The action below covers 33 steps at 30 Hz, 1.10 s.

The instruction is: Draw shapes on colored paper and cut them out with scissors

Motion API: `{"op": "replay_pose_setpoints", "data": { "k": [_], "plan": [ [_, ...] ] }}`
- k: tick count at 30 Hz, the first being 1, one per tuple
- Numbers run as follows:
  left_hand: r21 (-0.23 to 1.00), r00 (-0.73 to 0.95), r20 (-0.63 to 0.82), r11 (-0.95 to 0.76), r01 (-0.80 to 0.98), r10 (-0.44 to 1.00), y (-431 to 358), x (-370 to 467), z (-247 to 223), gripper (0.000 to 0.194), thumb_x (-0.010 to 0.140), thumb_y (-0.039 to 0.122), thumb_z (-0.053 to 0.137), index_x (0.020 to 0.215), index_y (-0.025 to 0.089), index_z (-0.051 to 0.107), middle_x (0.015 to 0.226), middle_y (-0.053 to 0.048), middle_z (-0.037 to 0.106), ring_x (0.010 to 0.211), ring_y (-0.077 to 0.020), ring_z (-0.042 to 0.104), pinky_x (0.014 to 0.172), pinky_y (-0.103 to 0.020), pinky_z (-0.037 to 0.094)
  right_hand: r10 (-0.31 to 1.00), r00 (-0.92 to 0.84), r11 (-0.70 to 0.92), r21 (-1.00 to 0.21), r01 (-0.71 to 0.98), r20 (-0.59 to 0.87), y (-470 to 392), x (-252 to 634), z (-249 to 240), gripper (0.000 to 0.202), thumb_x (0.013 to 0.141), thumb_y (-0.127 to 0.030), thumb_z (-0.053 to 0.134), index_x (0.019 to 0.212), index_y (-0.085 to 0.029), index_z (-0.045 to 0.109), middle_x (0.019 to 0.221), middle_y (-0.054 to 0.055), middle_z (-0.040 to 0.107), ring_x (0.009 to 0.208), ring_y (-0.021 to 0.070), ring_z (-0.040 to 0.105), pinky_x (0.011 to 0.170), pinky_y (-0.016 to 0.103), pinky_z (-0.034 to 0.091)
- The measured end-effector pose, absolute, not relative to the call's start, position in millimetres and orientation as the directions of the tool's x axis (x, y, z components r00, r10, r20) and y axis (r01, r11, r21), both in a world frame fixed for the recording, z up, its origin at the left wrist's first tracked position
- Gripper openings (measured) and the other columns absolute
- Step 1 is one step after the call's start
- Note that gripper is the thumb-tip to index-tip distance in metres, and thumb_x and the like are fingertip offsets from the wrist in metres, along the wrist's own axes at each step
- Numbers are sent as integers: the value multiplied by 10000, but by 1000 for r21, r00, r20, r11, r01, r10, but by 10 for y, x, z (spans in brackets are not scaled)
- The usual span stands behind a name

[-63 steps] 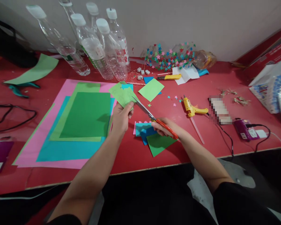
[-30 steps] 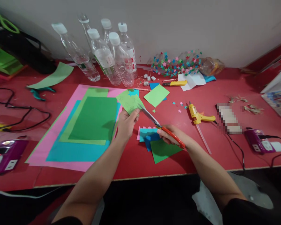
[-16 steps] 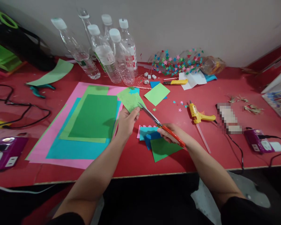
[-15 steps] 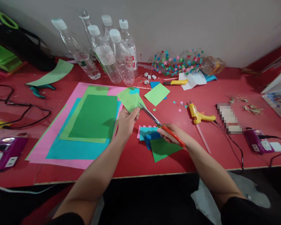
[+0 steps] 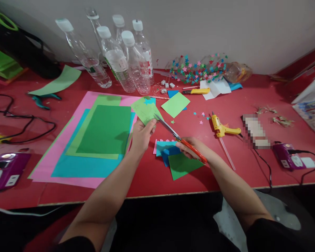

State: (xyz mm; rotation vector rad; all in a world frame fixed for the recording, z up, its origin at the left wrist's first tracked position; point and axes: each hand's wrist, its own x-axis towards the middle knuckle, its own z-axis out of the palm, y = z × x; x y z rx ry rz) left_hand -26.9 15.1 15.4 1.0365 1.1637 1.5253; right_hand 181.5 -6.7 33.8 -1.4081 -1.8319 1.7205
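Between its thumb and fingers my left hand [image 5: 144, 134] pinches a light green paper [image 5: 145, 110] with faint drawn lines. My right hand [image 5: 190, 147] is wrapped round the red handles of a pair of scissors [image 5: 172, 131]. The blades point up and left, and their tips lie at the green paper's right part, by my left thumb. A small blue star [image 5: 148, 101] shows at that paper's upper edge. Under the scissors lie a teal paper piece [image 5: 164, 148] and a dark green paper [image 5: 183, 166], partly covered by my right hand.
On the left lies a stack of coloured sheets [image 5: 105, 129]. Several plastic bottles [image 5: 138, 66] stand along the wall, beside a bottle covered in stars [image 5: 196, 70]. A yellow glue gun [image 5: 223, 127], a yellow cutter [image 5: 199, 91] and a purple power socket [image 5: 291, 157] are to the right.
The view shifts very slightly. Both hands, the green paper and the scissors keep almost the same positions.
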Motion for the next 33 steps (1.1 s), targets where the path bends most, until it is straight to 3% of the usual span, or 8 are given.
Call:
{"op": "replay_pose_setpoints", "data": {
  "k": [11,25,33],
  "plan": [
    [976,-227,62,-106,-189,972,160,-265,134,251,766,280,636,580,168,510,469,56,427,419,-47,363,386,-176,249,761,-493,-193,-873,448,-422,-68,1803,367,477,792,-631,573,667,-180,480,417,-65,429,386,68,396,429,201,303],
    [971,-263,62,-119,-208,963,179,-321,117,171,702,283,678,626,181,564,544,47,533,445,-69,462,403,-184,381,711,-546,-252,-886,390,-442,-65,1856,341,437,819,-597,557,712,-177,496,464,-67,445,404,58,384,406,185,290],
    [983,-305,94,-137,-123,948,133,-239,137,208,732,305,651,607,180,541,529,47,523,421,-65,462,409,-191,387,699,-569,-244,-893,379,-433,-75,1841,348,442,842,-603,504,724,-177,502,467,-66,458,368,51,351,382,187,264]
  ]
}}
